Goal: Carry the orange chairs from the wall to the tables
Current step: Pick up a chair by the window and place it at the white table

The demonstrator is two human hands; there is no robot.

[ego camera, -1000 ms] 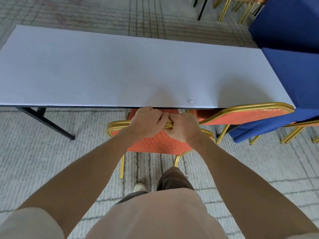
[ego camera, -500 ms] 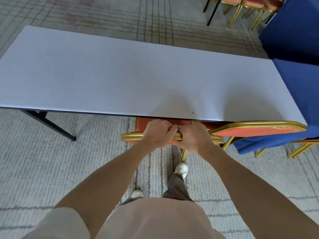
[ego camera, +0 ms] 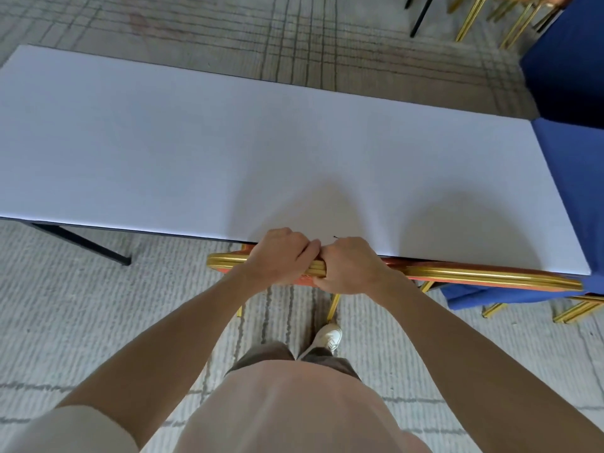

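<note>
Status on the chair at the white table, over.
Holding chair by gold back rail: left hand, right hand, side by side. Seat mostly hidden under table. Close on right, second chair; contact unclear.

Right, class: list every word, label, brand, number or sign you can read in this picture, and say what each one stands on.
No text can be read anywhere in this view.
white table: no print, only a small dark mark near its front edge, which is not a letter.
orange chair: no label or tag shows.
shoe: any branding is too small to read.
</note>
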